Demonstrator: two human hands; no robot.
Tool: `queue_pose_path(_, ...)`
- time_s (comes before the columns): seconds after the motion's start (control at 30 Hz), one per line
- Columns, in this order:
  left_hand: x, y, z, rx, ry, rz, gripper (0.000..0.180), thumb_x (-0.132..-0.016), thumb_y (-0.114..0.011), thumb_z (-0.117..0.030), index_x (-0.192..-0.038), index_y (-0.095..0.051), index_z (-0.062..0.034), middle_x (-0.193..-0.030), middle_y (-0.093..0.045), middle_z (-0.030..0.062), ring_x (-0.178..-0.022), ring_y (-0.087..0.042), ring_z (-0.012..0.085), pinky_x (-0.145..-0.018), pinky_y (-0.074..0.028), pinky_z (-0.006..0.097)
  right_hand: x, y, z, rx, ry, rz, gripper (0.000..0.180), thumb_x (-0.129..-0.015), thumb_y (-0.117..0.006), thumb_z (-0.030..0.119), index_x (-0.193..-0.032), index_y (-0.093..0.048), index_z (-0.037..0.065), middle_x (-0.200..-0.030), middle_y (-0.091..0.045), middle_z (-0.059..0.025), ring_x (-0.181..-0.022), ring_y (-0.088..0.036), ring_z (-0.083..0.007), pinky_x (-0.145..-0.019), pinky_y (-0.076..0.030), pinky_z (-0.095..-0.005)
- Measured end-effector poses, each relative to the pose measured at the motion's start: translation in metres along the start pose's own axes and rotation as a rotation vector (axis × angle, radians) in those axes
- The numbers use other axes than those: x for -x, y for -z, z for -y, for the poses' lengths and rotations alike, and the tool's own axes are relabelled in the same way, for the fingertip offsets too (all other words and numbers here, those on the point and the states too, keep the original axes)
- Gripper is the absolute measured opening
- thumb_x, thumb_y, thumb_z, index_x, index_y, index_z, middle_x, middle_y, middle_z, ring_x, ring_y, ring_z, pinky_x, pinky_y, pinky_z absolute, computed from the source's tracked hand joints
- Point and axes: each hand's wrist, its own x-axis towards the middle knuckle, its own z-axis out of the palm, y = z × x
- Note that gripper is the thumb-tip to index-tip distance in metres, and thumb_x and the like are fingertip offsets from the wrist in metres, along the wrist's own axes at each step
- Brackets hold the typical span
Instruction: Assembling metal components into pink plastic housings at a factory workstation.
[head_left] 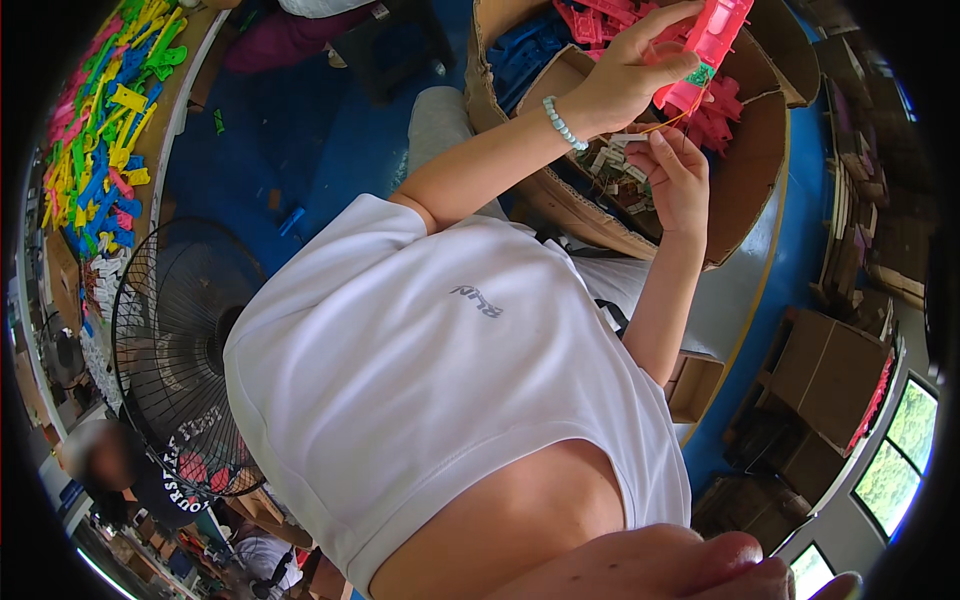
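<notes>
My left hand, with a bead bracelet on the wrist, grips a long pink plastic part that carries a small green board. Just below it, my right hand pinches thin orange wires that run up to the pink part. Both hands are over an open cardboard box holding small grey and white pieces and red plastic parts. My white shirt fills the middle of the view.
Blue plastic parts lie in a second cardboard compartment. A black floor fan stands at left beside a table of colourful plastic parts. Another person is at lower left. Cardboard boxes stack at right on the blue floor.
</notes>
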Motion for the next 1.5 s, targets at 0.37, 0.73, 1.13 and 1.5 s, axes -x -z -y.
queue_pose_path(0.37,0.02,0.016,0.015,-0.24,0.261,-0.099,0.049,-0.095,-0.057,-0.01,-0.14,-0.041,0.0014,-0.107,-0.064,0.0089,-0.086,-0.064,0.0127,-0.074,-0.052,0.026,-0.006,-0.001,0.062,1.083,0.788,-0.689,0.02,-0.082,-0.068,-0.004,-0.102,-0.069,0.0,-0.1,-0.067,-0.0097,-0.09,-0.066,-0.0202,-0.072,-0.056,-0.0284)
queue_pose_path(0.73,0.043,-0.012,-0.011,-0.124,0.443,0.069,0.036,-0.102,-0.048,-0.024,-0.126,-0.054,0.0019,-0.087,-0.066,0.0066,-0.068,-0.062,0.0105,-0.061,-0.052,0.024,-0.017,-0.02,0.106,1.352,1.227,-0.509,0.01,-0.079,-0.072,-0.002,-0.087,-0.073,0.003,-0.083,-0.071,-0.007,-0.077,-0.068,-0.0185,-0.066,-0.055,-0.0277)
queue_pose_path(1.13,0.059,-0.015,0.014,0.102,0.431,-0.003,0.033,-0.102,-0.047,-0.022,-0.125,-0.055,0.0014,-0.085,-0.067,0.0092,-0.07,-0.066,0.0138,-0.058,-0.055,0.028,-0.032,-0.003,0.08,1.075,0.765,-0.502,0.016,-0.084,-0.069,0.0,-0.099,-0.074,0.001,-0.101,-0.072,-0.0112,-0.09,-0.068,-0.0173,-0.078,-0.054,-0.0263)
queue_pose_path(1.5,0.051,-0.02,-0.01,0.633,0.62,0.034,0.043,-0.103,-0.039,-0.032,-0.129,-0.047,0.002,-0.101,-0.063,0.0203,-0.068,-0.065,0.0268,-0.054,-0.054,0.036,-0.035,0.019,0.073,0.827,0.652,-0.371,0.03,-0.085,-0.063,-0.004,-0.115,-0.064,-0.006,-0.107,-0.068,-0.0101,-0.095,-0.066,-0.0188,-0.084,-0.054,-0.0293)
